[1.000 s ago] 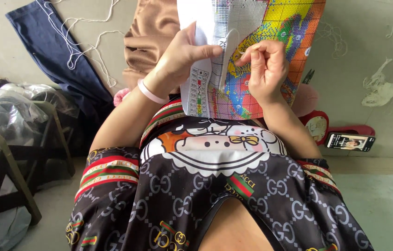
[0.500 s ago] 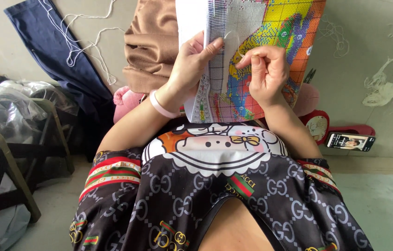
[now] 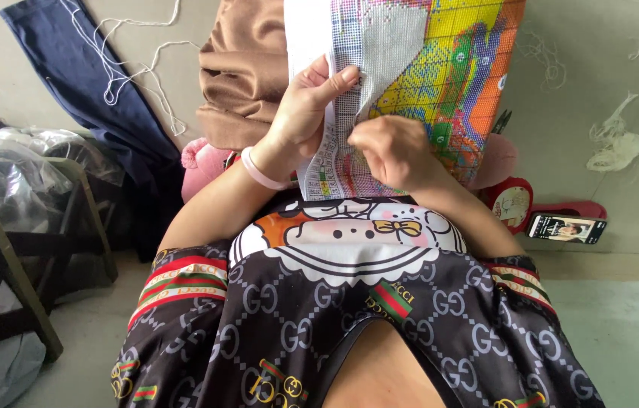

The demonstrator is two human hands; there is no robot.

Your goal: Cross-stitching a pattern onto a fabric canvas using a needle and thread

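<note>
1. Gridded canvas, cross-stitch cloth [image 3: 410, 68], printed in yellow, orange, green and pink blocks with a grey patch and a white left margin; it hangs upright before the person's chest, its lower edge just above the cartoon print of the shirt [image 3: 350, 242]. It sits much as it did half a second ago.
2. Left hand [image 3: 300, 113]: closed on the cloth's left margin, thumb lying over the front face, the other fingers hidden behind the cloth. A pink band [image 3: 263, 172] circles its wrist. The grip matches the earlier frame, though the thumb now reaches further onto the grey patch.
3. Right hand [image 3: 391, 147]: fingers curled and bunched, tips pressed against the cloth face just right of the left thumb. Whether a needle is pinched there cannot be told. Earlier this hand stood higher on the cloth with its fingers more spread; now it is lower and closer to the left hand.
4. Brown fabric [image 3: 240, 72]: crumpled on the floor, left of the cloth and behind the left hand.
5. Navy garment [image 3: 78, 68]: spread on the floor well left of the cloth, white thread [image 3: 119, 68] looped over it.
6. Pink soft item [image 3: 202, 162]: left of the cloth's lower corner, beside the left wrist.
7. Phone [image 3: 567, 227]: lit screen, on the floor well right of the cloth, lower down.
8. Plastic-wrapped bundle [image 3: 17, 170] on a dark frame, far left of the cloth.
</note>
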